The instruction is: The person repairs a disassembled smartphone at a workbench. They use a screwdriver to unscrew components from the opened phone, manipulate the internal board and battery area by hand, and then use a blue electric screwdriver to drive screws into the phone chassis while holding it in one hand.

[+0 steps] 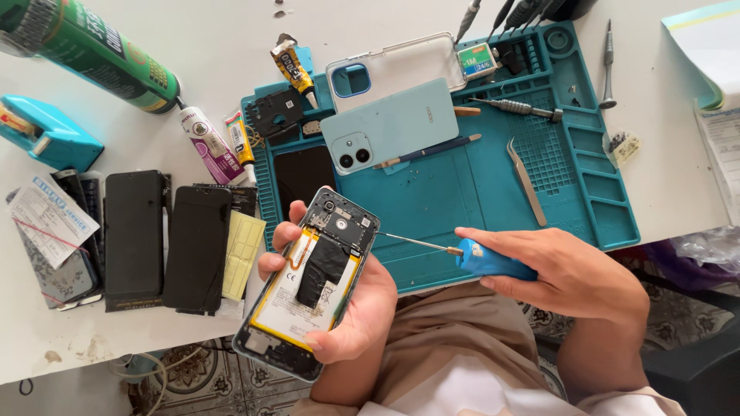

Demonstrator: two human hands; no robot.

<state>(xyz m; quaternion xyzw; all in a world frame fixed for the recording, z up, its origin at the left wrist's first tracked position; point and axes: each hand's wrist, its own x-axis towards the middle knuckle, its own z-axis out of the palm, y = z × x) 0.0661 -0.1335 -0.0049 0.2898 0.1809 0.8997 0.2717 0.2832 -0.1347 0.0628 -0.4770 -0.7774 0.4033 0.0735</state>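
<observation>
Head view shows me my left hand (351, 308) cradling the opened phone (308, 281) above the table edge, back cover (389, 123) already off on the mat (593, 185), while my right hand (566, 270) grips the blue screwdriver (478, 256), tip at an inner screw, so disassembly looks partway.

The mat (593, 185) is teal with a grid of little squares. The phone back (393, 123) is light blue. The screwdriver handle (493, 262) is bright blue. The battery (297, 296) is white with yellow edges and black tape. The can (85, 48) is green.
</observation>
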